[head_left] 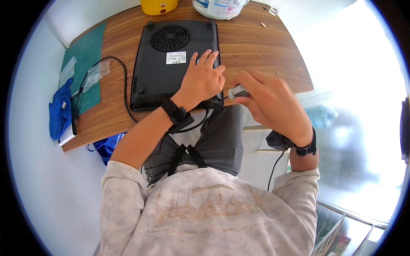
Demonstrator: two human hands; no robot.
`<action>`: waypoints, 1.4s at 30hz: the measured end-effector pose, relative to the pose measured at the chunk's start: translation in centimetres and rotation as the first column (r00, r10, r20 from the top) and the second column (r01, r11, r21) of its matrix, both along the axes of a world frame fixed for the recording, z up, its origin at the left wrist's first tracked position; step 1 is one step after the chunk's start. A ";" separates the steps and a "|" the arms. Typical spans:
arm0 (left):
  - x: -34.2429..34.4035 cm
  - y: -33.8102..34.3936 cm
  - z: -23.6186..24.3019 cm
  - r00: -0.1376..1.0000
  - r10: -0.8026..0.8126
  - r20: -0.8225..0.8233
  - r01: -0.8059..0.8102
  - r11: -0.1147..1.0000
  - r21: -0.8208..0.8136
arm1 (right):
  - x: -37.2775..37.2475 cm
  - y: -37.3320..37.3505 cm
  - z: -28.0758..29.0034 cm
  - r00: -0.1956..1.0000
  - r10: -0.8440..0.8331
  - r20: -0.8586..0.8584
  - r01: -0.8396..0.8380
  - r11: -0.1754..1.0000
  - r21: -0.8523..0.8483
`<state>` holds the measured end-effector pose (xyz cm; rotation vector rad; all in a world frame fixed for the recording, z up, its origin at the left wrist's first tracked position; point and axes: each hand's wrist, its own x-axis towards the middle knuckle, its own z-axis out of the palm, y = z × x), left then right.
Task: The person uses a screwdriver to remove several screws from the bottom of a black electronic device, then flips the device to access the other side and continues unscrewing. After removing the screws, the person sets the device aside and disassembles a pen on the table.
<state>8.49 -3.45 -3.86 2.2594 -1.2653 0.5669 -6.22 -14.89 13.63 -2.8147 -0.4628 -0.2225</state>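
A black induction cooker (156, 72) lies upside down at the table's near edge, its round fan grille and white label facing up. My left hand (201, 81) rests on its right part with the fingers spread. Gripped in my right hand (273, 100) is a screwdriver (238, 91) with a grey and white handle. Its thin shaft points left at the cooker's near right corner; I cannot tell whether the tip sits in a screw. A power cord (208, 112) leaves the cooker near that corner.
On the wooden table (256, 51), a yellow appliance (158, 6) and a white appliance (218, 8) stand at the far edge. A green cutting mat (89, 91), clear plastic bags (97, 73), blue cloth (60, 111) and a black cable (124, 72) lie left of the cooker.
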 end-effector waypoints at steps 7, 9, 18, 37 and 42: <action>0.0 0.0 0.0 1.000 -0.010 0.002 0.010 1.000 -0.022 | 1.7 0.2 -0.8 0.980 -0.173 0.094 0.191 0.952 -0.238; 0.0 0.0 0.0 1.000 -0.011 0.007 0.011 1.000 -0.028 | 1.8 0.3 -0.6 0.970 -0.229 0.086 0.245 0.928 -0.282; 0.0 -0.1 0.0 1.000 -0.020 -0.006 0.019 0.999 -0.040 | 0.5 0.5 0.0 0.997 -0.036 -0.065 0.045 0.989 0.138; 0.0 -0.1 -0.1 1.000 -0.002 -0.006 0.002 1.000 -0.012 | 0.3 -1.4 0.6 0.980 0.121 -0.158 -0.123 0.992 -0.005; 0.0 -0.1 0.1 1.000 0.007 -0.007 -0.007 1.000 0.008 | -0.2 -2.0 0.4 0.986 0.114 -0.125 -0.112 0.993 0.027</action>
